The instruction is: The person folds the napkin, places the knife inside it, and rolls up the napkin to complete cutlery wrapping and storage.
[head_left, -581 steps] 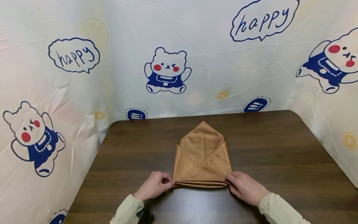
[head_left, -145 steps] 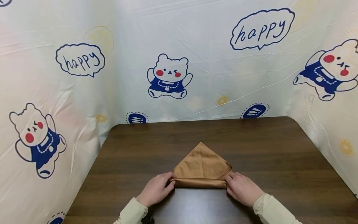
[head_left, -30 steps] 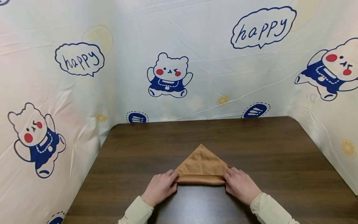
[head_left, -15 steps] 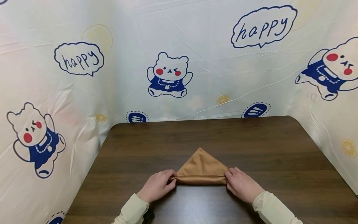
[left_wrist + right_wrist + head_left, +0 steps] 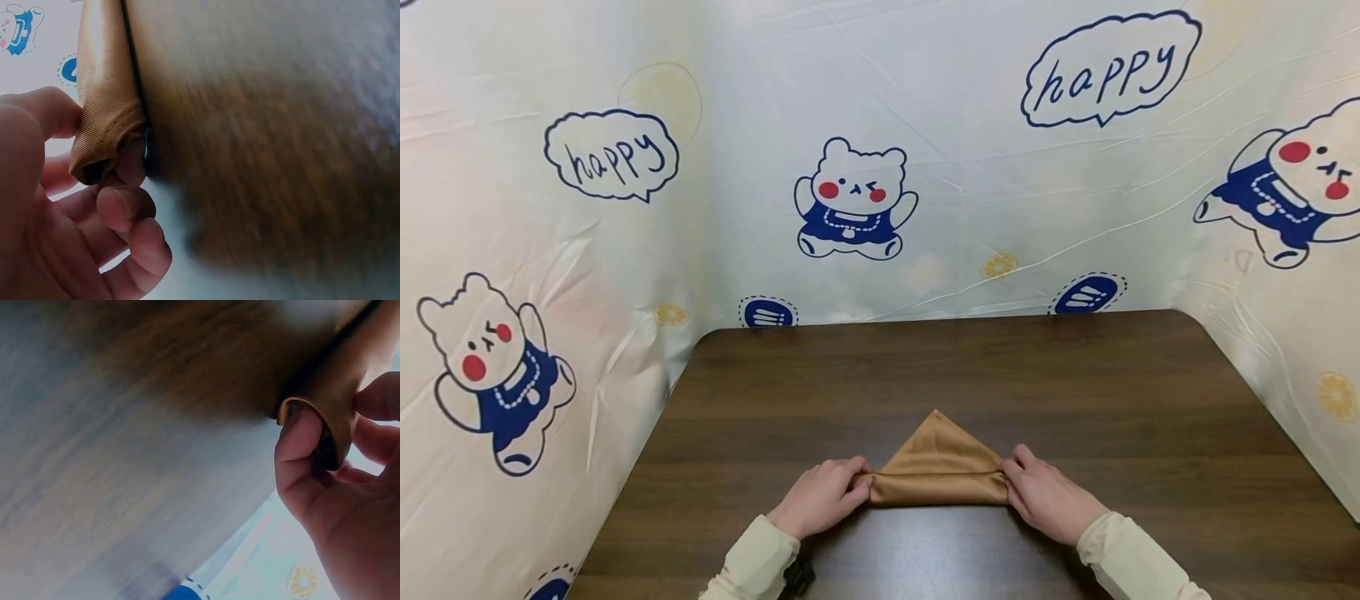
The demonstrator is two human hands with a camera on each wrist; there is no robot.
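Note:
A golden-brown cloth napkin (image 5: 940,450) lies near the front of the table, its far part a triangle pointing away and its near edge rolled into a broad band. At the band's left end, my left hand (image 5: 826,496) pinches the fabric between thumb and fingers. My right hand (image 5: 1051,498) grips the opposite end. The left wrist view shows the napkin (image 5: 109,87) with its hollow end around a fingertip of the left hand (image 5: 69,206). From the right wrist, one digit of the right hand (image 5: 350,494) sits inside the curled end of the napkin (image 5: 340,394).
The dark wood-grain table (image 5: 775,383) extends behind and to both sides of the napkin. A pale printed curtain (image 5: 955,208) with cartoon bears surrounds it at the back and sides. A small black object (image 5: 799,575) shows by the left sleeve (image 5: 756,554).
Over the whole span the squared lower part has been rolled up, leaving only a triangle above the band. In the last second the tip has come nearer and the band looks flatter and taller.

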